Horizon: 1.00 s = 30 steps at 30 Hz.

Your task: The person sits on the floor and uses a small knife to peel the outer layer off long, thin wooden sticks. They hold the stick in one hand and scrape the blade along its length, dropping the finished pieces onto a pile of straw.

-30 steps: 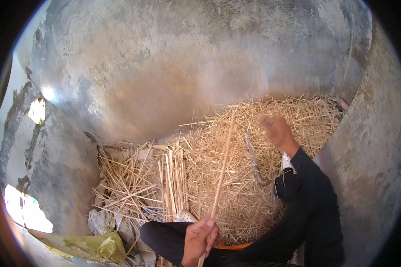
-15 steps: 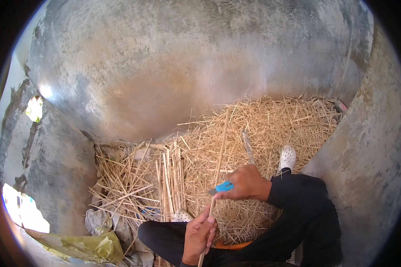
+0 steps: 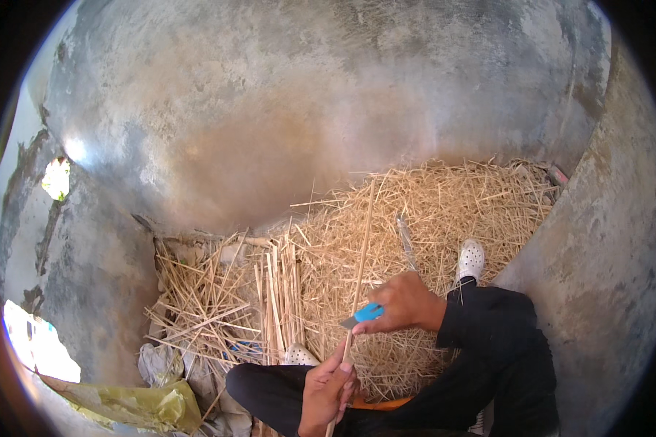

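Grey walls (image 3: 291,109) enclose loose straw (image 3: 444,204). On my feed the stick (image 3: 363,255) slants over it, the left hand (image 3: 329,390) curled round its lower part. I see the right hand (image 3: 408,302), farther up the stick, closed round a blue knife (image 3: 369,312). Strips (image 3: 275,298) lie left of the stick.

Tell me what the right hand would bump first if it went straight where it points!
Probably the thin stick in the left hand; the blue knife in the right hand looks almost against it, though depth is unclear.
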Motion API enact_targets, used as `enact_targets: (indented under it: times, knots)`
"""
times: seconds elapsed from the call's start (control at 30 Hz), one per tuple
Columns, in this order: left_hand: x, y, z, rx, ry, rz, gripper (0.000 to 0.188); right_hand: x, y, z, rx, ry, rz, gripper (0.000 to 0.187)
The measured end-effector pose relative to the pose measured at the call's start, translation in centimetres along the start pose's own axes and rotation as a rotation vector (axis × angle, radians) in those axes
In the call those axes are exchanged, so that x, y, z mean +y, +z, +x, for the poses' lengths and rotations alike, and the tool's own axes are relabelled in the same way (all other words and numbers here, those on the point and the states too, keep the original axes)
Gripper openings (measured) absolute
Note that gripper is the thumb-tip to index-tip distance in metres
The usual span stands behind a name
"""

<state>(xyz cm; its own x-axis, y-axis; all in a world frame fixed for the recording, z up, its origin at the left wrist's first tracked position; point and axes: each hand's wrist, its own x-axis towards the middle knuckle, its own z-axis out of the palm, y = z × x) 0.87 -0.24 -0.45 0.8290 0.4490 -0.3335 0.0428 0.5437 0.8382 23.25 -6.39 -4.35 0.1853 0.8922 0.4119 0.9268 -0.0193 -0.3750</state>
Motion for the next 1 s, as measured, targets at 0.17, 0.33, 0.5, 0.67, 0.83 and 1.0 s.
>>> enact_targets:
  times: [0.17, 0.33, 0.5, 0.67, 0.83, 1.0]
  knots:
    - [0.4, 1.7, -1.5, 0.003, 0.008, 0.154, 0.048, 6.6, -2.4, 2.5, 0.11, 0.399, 0.014, 0.079]
    - [0.8, 1.4, -0.4, -0.018, 0.097, 0.213, 0.048, 1.0, -0.6, 0.0, 0.154, 0.075, 0.01, 0.072]
    - [0.4, 0.4, -1.1, 0.04, 0.141, 0.266, 0.048, 0.5, -1.1, 1.1, 0.146, 0.085, -0.026, 0.073]
    - [1.0, 0.9, -0.4, 0.03, 0.125, 0.3, 0.048, 0.3, -0.9, 0.4, 0.027, 0.141, 0.04, 0.073]
    - [0.8, 1.1, -1.3, 0.052, 0.096, 0.323, 0.05, 1.3, -0.6, 0.7, 0.09, 0.147, -0.042, 0.073]
    - [-0.1, 1.1, -1.4, 0.045, 0.092, 0.28, 0.048, 6.4, -2.3, 1.7, 0.116, 0.452, -0.005, 0.073]
